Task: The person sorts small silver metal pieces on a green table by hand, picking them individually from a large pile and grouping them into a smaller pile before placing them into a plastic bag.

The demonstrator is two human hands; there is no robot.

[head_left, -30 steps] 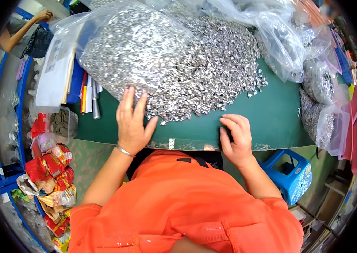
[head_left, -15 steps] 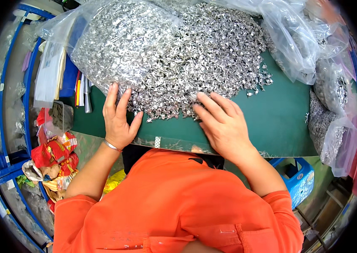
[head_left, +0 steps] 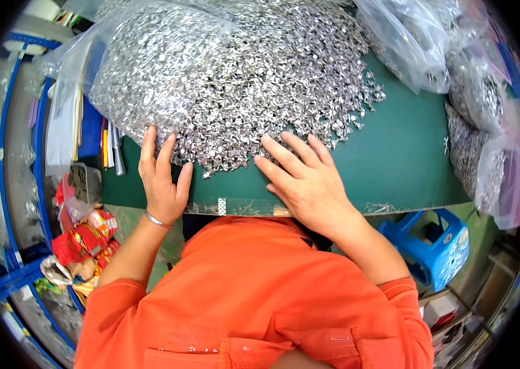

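Observation:
A broad heap of small silvery metal parts [head_left: 284,67] covers much of the green tabletop [head_left: 395,154]. A clear plastic bag [head_left: 149,67] lies over the heap's left side, with more of the parts showing through it. My left hand [head_left: 165,175], a bracelet at its wrist, has its fingers apart, the tips at the lower left edge of bag and heap. Against the near right edge of the heap lies my right hand [head_left: 306,178], palm down with fingers stretched out and tips touching the parts. Neither hand holds anything that I can see.
Clear bags of metal parts [head_left: 472,147] crowd the table's right side. Papers and folders [head_left: 66,123], with pens [head_left: 112,147], stand at the left beside blue shelving [head_left: 39,129]. A blue stool [head_left: 435,246] sits below right; red packets [head_left: 88,237] lie below left.
The view has shifted, so the table's contents sit further left. My right hand has moved inward along the near edge of the heap, its fingers still spread. My left hand stays by the bag's edge.

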